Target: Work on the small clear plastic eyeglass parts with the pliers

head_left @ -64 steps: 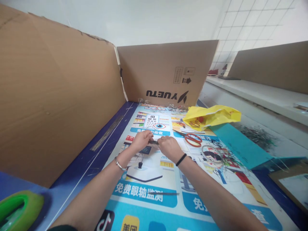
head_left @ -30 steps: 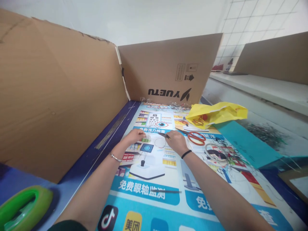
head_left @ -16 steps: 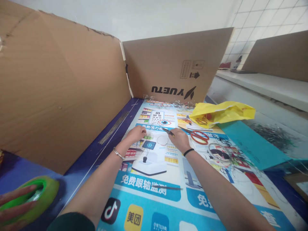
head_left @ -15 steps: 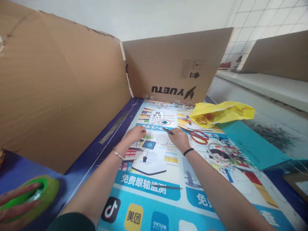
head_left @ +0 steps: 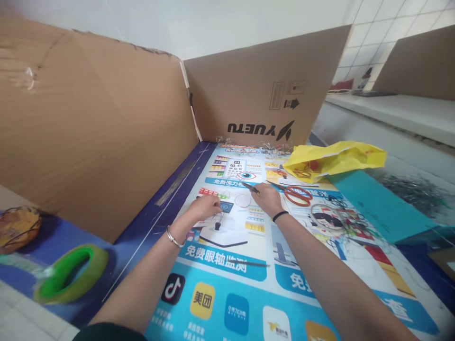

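Note:
My left hand is closed in a pinch over the printed mat. A faint, thin wire curves below its fingertips. My right hand is wrapped round a pair of small pliers, whose dark jaws point up and left. Between the hands a thin wire ring lies on the mat. Just right of my right hand are scissors with orange-red handles, blades towards the hand. A narrow dark strip lies nearer to me.
Cardboard panels stand at the back and left. On the right are a yellow bag, a turquoise sheet and tangled wire. A green tape roll and a woven orange item sit at the left.
My left hand has come down a little towards me, away from the pliers. Another hand that was at the tape roll is out of view. The view has shifted slightly left.

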`<state>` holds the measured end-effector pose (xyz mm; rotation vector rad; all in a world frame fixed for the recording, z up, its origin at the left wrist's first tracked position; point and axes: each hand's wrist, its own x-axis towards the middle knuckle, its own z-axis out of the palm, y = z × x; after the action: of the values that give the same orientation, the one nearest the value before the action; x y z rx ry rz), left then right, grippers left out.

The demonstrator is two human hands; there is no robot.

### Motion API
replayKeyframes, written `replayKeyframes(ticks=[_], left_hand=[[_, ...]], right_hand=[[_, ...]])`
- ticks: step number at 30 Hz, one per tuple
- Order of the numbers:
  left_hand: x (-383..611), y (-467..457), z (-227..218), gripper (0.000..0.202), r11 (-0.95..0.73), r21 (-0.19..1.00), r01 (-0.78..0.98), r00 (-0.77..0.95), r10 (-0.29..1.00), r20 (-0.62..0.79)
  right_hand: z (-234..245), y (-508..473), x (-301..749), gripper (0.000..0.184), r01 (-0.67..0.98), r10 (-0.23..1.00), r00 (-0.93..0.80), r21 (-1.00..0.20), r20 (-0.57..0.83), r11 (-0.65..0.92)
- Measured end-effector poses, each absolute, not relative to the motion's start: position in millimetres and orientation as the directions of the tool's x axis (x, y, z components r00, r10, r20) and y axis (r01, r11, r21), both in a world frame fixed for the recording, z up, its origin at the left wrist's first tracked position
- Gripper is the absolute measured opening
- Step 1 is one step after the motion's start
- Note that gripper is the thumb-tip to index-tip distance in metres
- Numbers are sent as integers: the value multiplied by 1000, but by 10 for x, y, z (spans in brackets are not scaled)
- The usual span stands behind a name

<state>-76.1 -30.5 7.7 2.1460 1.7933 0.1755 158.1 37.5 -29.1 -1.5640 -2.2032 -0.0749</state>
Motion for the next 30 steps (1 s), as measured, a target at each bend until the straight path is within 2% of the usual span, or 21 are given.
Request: replayKeyframes(ticks=[11,17,26,30], left_hand=[[-524,-597,32,19,-80,146,986,81,997,-1],[-466,-677,-48,24,-82,99,992,80,996,28],[-492,-689,-35,24,-85,131,988,84,996,14],[-503,-636,-92,22,-155,244,957,141,987,74]], right_hand=[[-229,315,1573,23,898,889,-306,-206,341,388],[-209,289,1578,23,893,882,-328,-193,337,406],[-180,246,1575,22,884,877,-354,-191,324,427],[-169,220,1593,22,881,873,-359,-188,329,433]])
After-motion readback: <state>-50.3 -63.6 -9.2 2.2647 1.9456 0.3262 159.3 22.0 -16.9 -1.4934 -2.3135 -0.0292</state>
